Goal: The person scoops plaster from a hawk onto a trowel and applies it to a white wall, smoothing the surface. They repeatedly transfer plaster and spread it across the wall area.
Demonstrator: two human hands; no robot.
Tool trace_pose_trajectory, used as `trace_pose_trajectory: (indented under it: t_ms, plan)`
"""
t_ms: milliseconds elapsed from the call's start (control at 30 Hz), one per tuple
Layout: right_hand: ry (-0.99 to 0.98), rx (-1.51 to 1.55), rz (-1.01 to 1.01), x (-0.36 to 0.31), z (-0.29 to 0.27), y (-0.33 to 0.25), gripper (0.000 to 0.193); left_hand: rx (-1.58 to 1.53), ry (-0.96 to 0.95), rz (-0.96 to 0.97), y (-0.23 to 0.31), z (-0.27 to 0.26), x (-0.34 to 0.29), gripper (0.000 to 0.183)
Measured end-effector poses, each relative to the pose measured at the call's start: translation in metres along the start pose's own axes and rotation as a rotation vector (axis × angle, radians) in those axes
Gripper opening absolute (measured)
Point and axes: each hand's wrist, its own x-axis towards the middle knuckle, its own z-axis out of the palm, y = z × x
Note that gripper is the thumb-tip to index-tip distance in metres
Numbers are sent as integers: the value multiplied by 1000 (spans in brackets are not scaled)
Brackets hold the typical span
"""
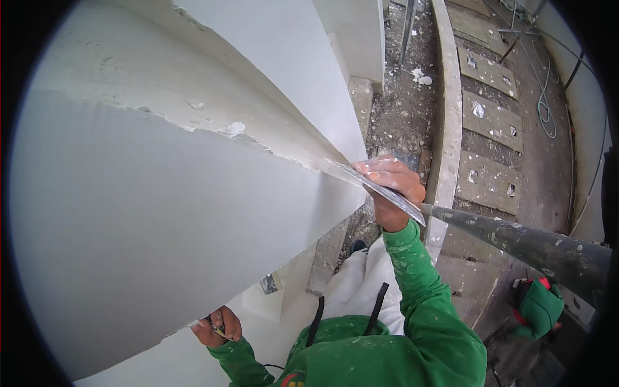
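My right hand (394, 180), dusted with white, is closed on a thin metal plastering blade (405, 205). The blade's far end lies by the corner of a white wall ledge (193, 213), where its smooth face meets a rough plaster edge. Lower left, my left hand (219, 327) is curled by the bottom edge of the same ledge. Its fingers are closed around a small item with a yellowish part, mostly hidden, so its kind does not show. Ragged lumps of white plaster (233, 129) run along the ledge's upper edge.
A grey metal pole (516, 238) crosses on the right, close to my right forearm. Below are a curved concrete kerb (446, 116), slabs (490, 122) spattered with white, and a coiled hose (545, 113). Another person in green (540, 308) is at the lower right.
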Motion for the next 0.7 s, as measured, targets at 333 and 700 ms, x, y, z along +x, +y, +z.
trace_pose_trajectory:
  t_ms: [333, 700]
  plan:
    - [-165, -330, -26, 23, 5, -38, 24, -6, 10, 41, 10, -2, -1, 48]
    - [-144, -394, 5, -2, -35, -40, 30, -60, -48, 45, 10, 3, -1, 48]
